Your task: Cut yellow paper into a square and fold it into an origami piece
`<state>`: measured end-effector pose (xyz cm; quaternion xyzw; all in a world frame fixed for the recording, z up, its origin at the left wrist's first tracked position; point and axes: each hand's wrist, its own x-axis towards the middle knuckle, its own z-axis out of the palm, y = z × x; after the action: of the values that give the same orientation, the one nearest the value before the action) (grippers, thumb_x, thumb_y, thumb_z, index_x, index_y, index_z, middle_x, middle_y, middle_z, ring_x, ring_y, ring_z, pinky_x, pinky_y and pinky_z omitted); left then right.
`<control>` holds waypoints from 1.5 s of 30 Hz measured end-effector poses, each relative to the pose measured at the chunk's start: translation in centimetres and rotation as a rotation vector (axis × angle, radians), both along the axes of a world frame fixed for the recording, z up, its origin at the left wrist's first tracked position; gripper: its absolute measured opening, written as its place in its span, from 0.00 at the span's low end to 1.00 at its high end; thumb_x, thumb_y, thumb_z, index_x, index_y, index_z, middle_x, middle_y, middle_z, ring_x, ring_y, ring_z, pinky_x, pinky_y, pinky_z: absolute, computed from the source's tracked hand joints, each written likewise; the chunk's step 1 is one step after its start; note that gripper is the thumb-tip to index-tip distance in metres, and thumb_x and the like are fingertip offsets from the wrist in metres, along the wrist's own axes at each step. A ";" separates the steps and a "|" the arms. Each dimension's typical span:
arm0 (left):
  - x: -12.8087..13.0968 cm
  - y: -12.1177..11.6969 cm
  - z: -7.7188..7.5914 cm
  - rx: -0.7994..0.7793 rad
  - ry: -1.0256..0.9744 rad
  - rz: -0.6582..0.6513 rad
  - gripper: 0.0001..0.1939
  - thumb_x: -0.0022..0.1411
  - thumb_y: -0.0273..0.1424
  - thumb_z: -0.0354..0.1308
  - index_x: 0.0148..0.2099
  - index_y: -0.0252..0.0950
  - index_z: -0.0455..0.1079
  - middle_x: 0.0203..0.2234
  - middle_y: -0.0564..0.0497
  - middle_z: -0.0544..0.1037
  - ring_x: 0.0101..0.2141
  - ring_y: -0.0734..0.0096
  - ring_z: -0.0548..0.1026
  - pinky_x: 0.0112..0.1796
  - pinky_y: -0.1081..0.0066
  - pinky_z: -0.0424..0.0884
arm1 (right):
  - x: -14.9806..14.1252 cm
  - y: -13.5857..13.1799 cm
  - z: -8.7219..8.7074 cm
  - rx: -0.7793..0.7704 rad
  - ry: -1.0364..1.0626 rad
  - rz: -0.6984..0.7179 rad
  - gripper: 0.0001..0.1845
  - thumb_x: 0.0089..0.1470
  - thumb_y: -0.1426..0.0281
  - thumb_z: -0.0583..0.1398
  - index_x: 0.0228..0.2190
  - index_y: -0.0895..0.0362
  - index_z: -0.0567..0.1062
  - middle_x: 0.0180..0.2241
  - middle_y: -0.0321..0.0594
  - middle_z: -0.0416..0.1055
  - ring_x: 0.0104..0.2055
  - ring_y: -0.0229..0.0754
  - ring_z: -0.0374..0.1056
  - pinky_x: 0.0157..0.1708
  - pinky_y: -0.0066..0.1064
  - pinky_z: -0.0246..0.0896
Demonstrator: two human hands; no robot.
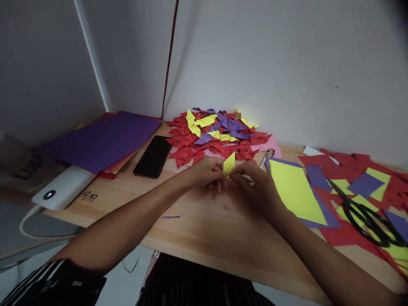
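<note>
Between my two hands, a small folded piece of yellow paper [229,164] is held up above the middle of the table. My left hand [210,173] pinches its left edge, fingers curled. From the other side, my right hand [250,172] grips its lower right part between thumb and fingers. Just behind the hands lies a pile of folded paper shapes [219,131] in red, yellow, purple and pink; a few bear small drawn marks. Close to my right forearm rests a yellow paper sheet [296,191] on top of purple paper.
Black-handled scissors [366,216] lie on red, yellow and purple scraps at right. A pen [264,158] is beside the pile. At left are a black phone [153,156], a purple sheet stack [105,136] and a white power bank [63,188] with a cable. A purple sliver [171,217] lies near the front edge.
</note>
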<state>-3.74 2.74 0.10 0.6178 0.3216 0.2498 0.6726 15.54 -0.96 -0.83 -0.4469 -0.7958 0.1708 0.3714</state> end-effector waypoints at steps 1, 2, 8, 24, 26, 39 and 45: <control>0.1 0.0 -0.1 0.007 0.006 0.005 0.04 0.59 0.24 0.55 0.34 0.32 0.61 0.21 0.49 0.78 0.16 0.76 0.74 0.16 0.82 0.58 | 0.0 0.1 -0.1 -0.028 0.006 -0.011 0.02 0.56 0.72 0.58 0.31 0.53 0.72 0.31 0.38 0.71 0.35 0.41 0.67 0.35 0.34 0.62; 0.1 0.0 -0.2 0.011 0.013 0.007 0.04 0.59 0.23 0.54 0.33 0.32 0.61 0.20 0.49 0.78 0.15 0.77 0.74 0.16 0.82 0.58 | 0.1 0.1 -0.2 -0.057 0.011 -0.019 0.02 0.55 0.72 0.59 0.31 0.54 0.71 0.31 0.38 0.71 0.34 0.41 0.67 0.34 0.33 0.62; 0.1 -0.2 0.1 -0.047 0.016 0.028 0.03 0.60 0.24 0.53 0.33 0.31 0.62 0.22 0.49 0.79 0.16 0.78 0.74 0.16 0.82 0.58 | 0.2 0.1 -0.3 -0.099 0.044 -0.035 0.02 0.55 0.71 0.58 0.32 0.53 0.71 0.33 0.38 0.72 0.35 0.41 0.67 0.35 0.33 0.62; 0.0 -0.5 0.8 -0.161 -0.006 0.097 0.03 0.55 0.22 0.56 0.29 0.30 0.65 0.23 0.48 0.79 0.17 0.81 0.73 0.17 0.83 0.59 | 0.0 -0.1 0.1 -0.149 0.036 -0.039 0.03 0.54 0.70 0.59 0.32 0.53 0.74 0.33 0.36 0.75 0.35 0.40 0.70 0.36 0.30 0.63; 0.1 -0.6 0.9 -0.158 0.034 0.102 0.04 0.55 0.21 0.54 0.28 0.31 0.64 0.22 0.49 0.79 0.16 0.81 0.72 0.16 0.83 0.58 | -0.1 -0.2 0.3 -0.145 0.040 -0.051 0.03 0.53 0.70 0.59 0.31 0.53 0.75 0.33 0.36 0.76 0.34 0.40 0.70 0.35 0.30 0.63; 0.5 -0.5 0.9 -0.169 0.202 0.134 0.08 0.54 0.17 0.51 0.26 0.32 0.62 0.16 0.52 0.77 0.13 0.78 0.71 0.12 0.83 0.56 | -0.6 -0.4 0.5 -0.328 0.026 -0.097 0.08 0.54 0.65 0.59 0.30 0.55 0.76 0.30 0.36 0.77 0.31 0.40 0.69 0.32 0.29 0.60; 0.4 -0.5 1.3 -0.190 0.197 0.129 0.08 0.54 0.17 0.51 0.25 0.32 0.62 0.16 0.52 0.77 0.12 0.79 0.71 0.12 0.83 0.55 | -0.6 -0.3 0.6 -0.373 0.092 -0.101 0.09 0.53 0.63 0.60 0.29 0.55 0.76 0.30 0.37 0.76 0.32 0.40 0.69 0.33 0.31 0.61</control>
<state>-3.33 2.24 1.37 0.5511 0.4472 0.1990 0.6758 14.96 -1.31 -0.24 -0.5391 -0.7089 0.3169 0.3263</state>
